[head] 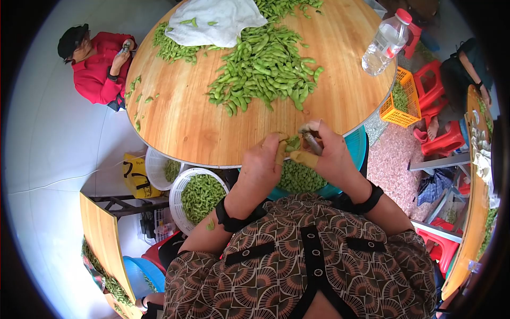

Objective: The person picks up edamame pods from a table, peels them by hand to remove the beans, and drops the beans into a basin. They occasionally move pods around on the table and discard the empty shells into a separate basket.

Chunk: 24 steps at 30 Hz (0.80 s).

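At the near edge of the round wooden table (175,119), my left hand (261,161) has its fingers closed around a green soybean pod (293,143), with a tan cover on a finger. My right hand (326,149), close beside it, grips a small metal tool (312,143), possibly scissors or clippers; its thumb also wears a tan cover. Right below both hands, a teal basin (356,149) holds many cut pods (301,177). A large heap of green pods (263,67) lies on the table ahead of my hands.
A white cloth (215,20) covers part of the heap. A plastic bottle (384,44) stands at the right. White baskets (175,203) with pods are at lower left; a yellow crate (412,107) sits right. A person in red (95,67) is at left, others at the right and lower left.
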Available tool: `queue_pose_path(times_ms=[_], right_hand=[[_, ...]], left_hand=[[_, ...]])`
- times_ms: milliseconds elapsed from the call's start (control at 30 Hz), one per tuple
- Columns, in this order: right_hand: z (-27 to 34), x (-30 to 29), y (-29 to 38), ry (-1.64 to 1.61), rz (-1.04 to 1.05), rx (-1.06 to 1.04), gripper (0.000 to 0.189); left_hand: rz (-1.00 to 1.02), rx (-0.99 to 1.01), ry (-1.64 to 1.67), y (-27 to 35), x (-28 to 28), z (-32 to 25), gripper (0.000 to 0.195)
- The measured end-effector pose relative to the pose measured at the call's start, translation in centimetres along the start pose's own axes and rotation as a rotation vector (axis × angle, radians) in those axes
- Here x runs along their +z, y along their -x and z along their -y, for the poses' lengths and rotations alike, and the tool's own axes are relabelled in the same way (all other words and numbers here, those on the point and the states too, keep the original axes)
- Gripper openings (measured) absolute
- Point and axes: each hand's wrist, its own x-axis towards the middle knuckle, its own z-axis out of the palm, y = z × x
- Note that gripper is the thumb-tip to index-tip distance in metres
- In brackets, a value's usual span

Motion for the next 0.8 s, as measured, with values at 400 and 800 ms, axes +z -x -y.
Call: queue_pose_path(times_ms=[400, 800], right_hand=[[0.7, -0.2, 0.2, 0.153, 0.123, 0.022, 0.025], [-1.0, -1.3, 2.0, 0.209, 0.511, 0.044, 0.021]], left_hand=[[0.121, -0.134, 0.186, 1.7, -1.6, -1.2, 0.019], [-0.063, -0.019, -0.564, -4.1, -12.1, 8.4, 0.022]])
